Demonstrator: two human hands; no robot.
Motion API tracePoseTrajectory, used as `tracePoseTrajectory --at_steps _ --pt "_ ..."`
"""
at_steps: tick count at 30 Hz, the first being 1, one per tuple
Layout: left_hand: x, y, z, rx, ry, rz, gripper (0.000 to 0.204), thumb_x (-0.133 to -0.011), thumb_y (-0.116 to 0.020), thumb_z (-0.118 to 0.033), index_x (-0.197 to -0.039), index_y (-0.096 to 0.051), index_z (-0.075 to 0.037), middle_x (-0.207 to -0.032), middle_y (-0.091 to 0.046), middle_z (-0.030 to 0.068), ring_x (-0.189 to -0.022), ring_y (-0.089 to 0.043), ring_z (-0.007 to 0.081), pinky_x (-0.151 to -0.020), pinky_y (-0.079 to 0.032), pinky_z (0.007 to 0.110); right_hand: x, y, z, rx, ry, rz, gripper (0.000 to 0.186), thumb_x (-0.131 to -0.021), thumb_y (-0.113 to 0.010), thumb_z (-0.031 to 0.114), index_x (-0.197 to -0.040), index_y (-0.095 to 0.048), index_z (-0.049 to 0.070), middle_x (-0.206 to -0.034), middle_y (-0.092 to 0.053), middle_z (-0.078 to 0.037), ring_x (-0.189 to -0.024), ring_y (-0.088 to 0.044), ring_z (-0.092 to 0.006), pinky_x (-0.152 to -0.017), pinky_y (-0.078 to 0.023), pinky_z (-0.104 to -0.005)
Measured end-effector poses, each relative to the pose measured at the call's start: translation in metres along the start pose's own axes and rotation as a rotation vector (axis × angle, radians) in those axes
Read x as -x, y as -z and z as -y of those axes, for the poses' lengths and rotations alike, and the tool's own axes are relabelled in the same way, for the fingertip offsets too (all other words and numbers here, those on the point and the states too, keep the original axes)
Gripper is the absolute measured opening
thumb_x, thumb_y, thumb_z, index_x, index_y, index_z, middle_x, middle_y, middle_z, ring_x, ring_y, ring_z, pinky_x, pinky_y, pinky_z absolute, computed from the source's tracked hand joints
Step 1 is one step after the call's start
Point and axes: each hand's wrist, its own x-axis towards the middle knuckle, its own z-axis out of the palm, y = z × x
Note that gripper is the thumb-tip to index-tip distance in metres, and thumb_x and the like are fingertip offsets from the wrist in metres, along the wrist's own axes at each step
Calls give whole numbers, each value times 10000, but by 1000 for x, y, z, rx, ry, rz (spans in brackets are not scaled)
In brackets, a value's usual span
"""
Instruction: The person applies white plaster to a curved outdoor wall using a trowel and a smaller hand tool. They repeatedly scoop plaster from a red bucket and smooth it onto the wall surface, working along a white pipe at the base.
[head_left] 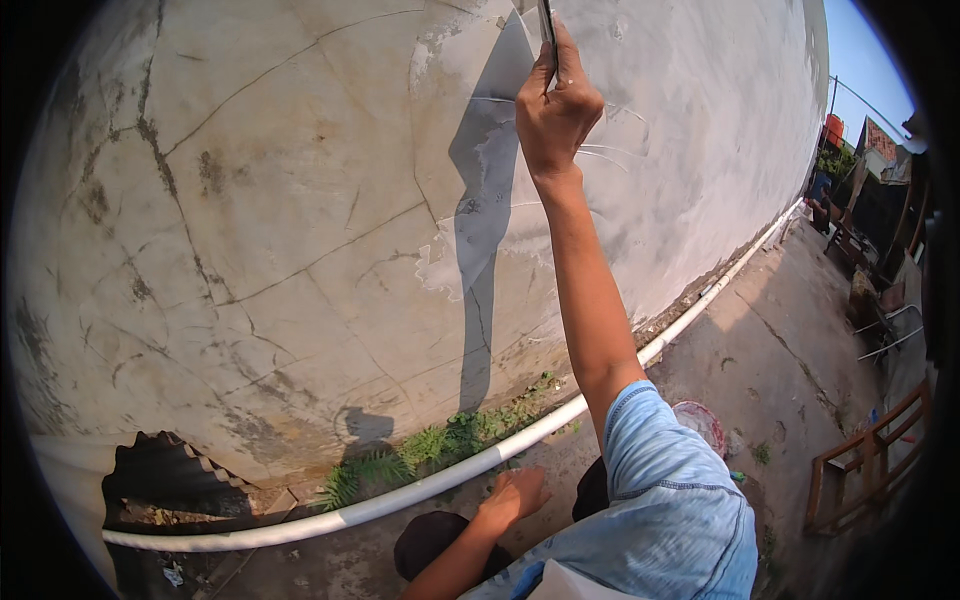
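Note:
My right arm reaches up along a cracked plaster wall (pixel 290 180). At the top, my right hand (pixel 562 115) is closed around a thin, flat scraper (pixel 547 25), seen nearly edge-on and cut off by the upper rim. Fresh, smooth pale grey coating (pixel 700 120) covers the wall right of the hand. Its ragged border runs just left of my forearm, where the shadow of arm and tool falls. Low down, my left hand (pixel 517 495) is near my knees with its fingers curled in, and no object shows in it.
A white pipe (pixel 450 478) runs along the wall's foot, with ferns and weeds (pixel 425 445) behind it. A corrugated sheet (pixel 205 465) stands at lower left. To the right are a round reddish-rimmed container (pixel 700 425), partly hidden by my sleeve, and a wooden frame (pixel 870 455).

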Motion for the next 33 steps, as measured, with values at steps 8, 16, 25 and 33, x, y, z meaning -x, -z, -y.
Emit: tracePoseTrajectory --at_steps 8,16,25,33 --pt "-10 -7 -1 -39 -24 55 408 -888 -623 -365 -1075 -566 -6 -943 -669 250 -958 -641 430 -843 -489 512 72 -62 41 45 522 37 498 -751 -643 -42 -1234 -651 81 -1259 -618 -216 -1127 -639 -336 -935 -546 -397" --pt "-2 -5 -3 -48 17 -12 358 -866 -642 -322 -1010 -587 1 -938 -673 225 -941 -644 412 -840 -481 501 -4 9 -15 -63 112 -79 397 -813 -596 -53 -1192 -664 42 -1098 -688 -198 -984 -695 -314 -755 -567 -335" --pt "-10 -12 -1 -40 -37 -2 410 -901 -615 -359 -1099 -551 -6 -920 -663 254 -937 -640 434 -830 -482 518 96 -37 31 -18 515 128 429 -823 -571 -19 -1232 -653 83 -1247 -633 -196 -1092 -660 -321 -918 -556 -393" --pt "-2 -14 5 34 5 -31 323 -874 -618 -283 -1025 -569 -2 -947 -650 242 -978 -619 425 -846 -456 509 -22 -19 -8 -88 323 -49 373 -835 -609 33 -1205 -656 54 -917 -656 -200 -789 -637 -284 -680 -505 -366"
